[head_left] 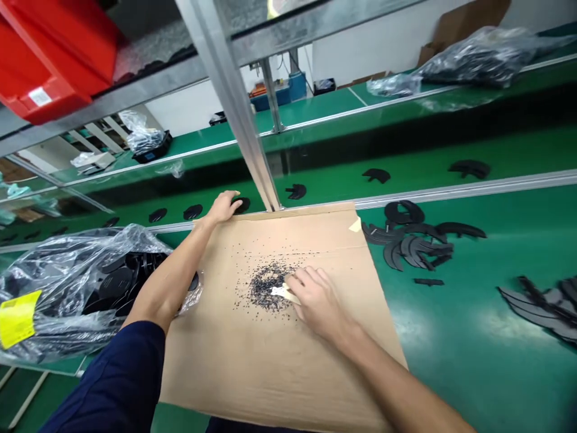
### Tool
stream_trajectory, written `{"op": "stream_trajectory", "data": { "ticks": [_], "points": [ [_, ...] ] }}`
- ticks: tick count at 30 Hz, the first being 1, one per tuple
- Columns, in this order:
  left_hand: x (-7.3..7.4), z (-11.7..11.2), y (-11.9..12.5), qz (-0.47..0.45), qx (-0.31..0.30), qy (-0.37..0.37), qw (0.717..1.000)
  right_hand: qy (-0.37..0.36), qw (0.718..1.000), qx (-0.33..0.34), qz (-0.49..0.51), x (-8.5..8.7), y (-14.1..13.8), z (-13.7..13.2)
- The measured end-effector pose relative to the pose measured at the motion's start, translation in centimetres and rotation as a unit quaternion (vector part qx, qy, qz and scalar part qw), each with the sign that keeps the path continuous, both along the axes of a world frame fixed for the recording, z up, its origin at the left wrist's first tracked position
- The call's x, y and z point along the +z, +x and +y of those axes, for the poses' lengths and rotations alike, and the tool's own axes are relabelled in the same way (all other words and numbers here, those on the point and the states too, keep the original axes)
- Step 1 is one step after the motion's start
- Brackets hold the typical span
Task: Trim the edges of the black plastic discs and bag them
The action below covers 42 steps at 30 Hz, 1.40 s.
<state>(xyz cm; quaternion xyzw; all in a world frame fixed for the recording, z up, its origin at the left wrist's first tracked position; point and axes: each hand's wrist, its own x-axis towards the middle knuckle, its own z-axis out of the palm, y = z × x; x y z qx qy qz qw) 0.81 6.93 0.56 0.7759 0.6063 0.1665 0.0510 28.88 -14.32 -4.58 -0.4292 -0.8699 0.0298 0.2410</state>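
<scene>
Right hand point(315, 294) pinching a pale tool; left hand point(223, 207) out at a black disc point(242, 205)

Risks, as judged: loose black bits point(260, 284) lie scattered just left of the right hand, on a flat cardboard sheet point(270, 367) whose visible edges show no raised lip. A sweep of that wrist or a knock to the sheet could spread them past its edge. The bits are tiny, so a careless pinch might pick up several or none. Ahead of the left hand runs a green belt point(333, 191); if it moves, the disc could slide from under those fingers. A metal post point(252, 144) stands just right of the left hand, and a sideways swing could bump it.

Pose: right forearm slants in from behind and to the right of its hand, knuckles up, fingers curled narrowly around the tool, its white tip pointing left into the bits. Left arm reaches long and nearly straight, its hand palm down, fingers spread loosely at the disc; whether they grip it cannot be told. Behind and left of that hand sits a plastic bag point(67, 264); well right of the right hand, curved black pieces point(412, 248) lie heaped.
</scene>
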Motion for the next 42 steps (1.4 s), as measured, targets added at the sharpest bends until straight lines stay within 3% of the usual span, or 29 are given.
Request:
{"op": "stream_trajectory", "data": {
  "ticks": [3, 6, 8, 10, 13, 16, 19, 23, 26, 29, 31, 34, 37, 39, 42],
  "points": [
    [2.2, -1.9, 1.0, 0.000, -0.034, 0.004, 0.999, -0.015, 1.000, 0.007, -0.005, 0.1, 0.0, -0.3],
    [4.1, -3.8, 4.6, 0.004, -0.180, -0.057, 0.982, -0.024, 1.000, 0.014, -0.013, 0.0, -0.1, -0.6],
    [4.4, -4.0, 8.5, 0.079, -0.262, -0.055, 0.960, -0.032, 0.999, 0.020, -0.020, -0.1, -0.3, -0.7],
    [4.0, -2.9, 12.8, 0.224, -0.207, -0.026, 0.952, -0.040, 0.999, 0.027, -0.026, -0.2, -0.3, -0.8],
    [2.5, 0.1, 17.9, 0.255, -0.142, -0.038, 0.956, -0.044, 0.998, 0.031, -0.035, -0.2, -0.2, -0.7],
    [1.3, 2.4, 20.1, 0.245, -0.088, -0.060, 0.964, -0.044, 0.998, 0.030, -0.038, -0.1, 0.0, -0.5],
    [1.0, 2.6, 20.3, 0.217, -0.084, -0.065, 0.970, -0.036, 0.999, 0.022, -0.026, -0.3, 0.2, -0.4],
    [2.2, 0.0, 18.4, 0.160, -0.152, -0.038, 0.975, 0.016, 0.999, -0.017, 0.029, -0.5, 0.3, -0.2],
    [3.7, -3.9, 15.3, 0.071, -0.239, -0.051, 0.967, 0.110, 0.985, -0.059, 0.122, -0.2, 0.4, 0.1],
    [4.1, -9.2, 11.6, -0.083, -0.350, -0.130, 0.924, 0.196, 0.962, -0.061, 0.177, 0.5, 0.5, 0.4],
    [3.6, -12.8, 9.5, -0.134, -0.373, -0.186, 0.899, 0.203, 0.964, -0.005, 0.174, 0.9, 0.4, 0.6],
    [2.0, -16.7, 6.5, -0.139, -0.351, -0.249, 0.892, 0.144, 0.971, 0.090, 0.165, 1.1, -0.3, 0.8],
    [1.0, -18.9, 2.0, -0.062, -0.278, -0.211, 0.935, 0.051, 0.968, 0.144, 0.198, 0.9, -1.2, 0.7],
    [0.9, -19.6, -1.8, 0.062, -0.187, -0.137, 0.971, -0.015, 0.962, 0.131, 0.240, 0.9, -1.6, 0.6],
    [0.9, -19.8, -7.3, 0.255, -0.053, -0.061, 0.964, -0.100, 0.944, 0.043, 0.310, 0.9, -1.9, 0.7]
  ]
}}
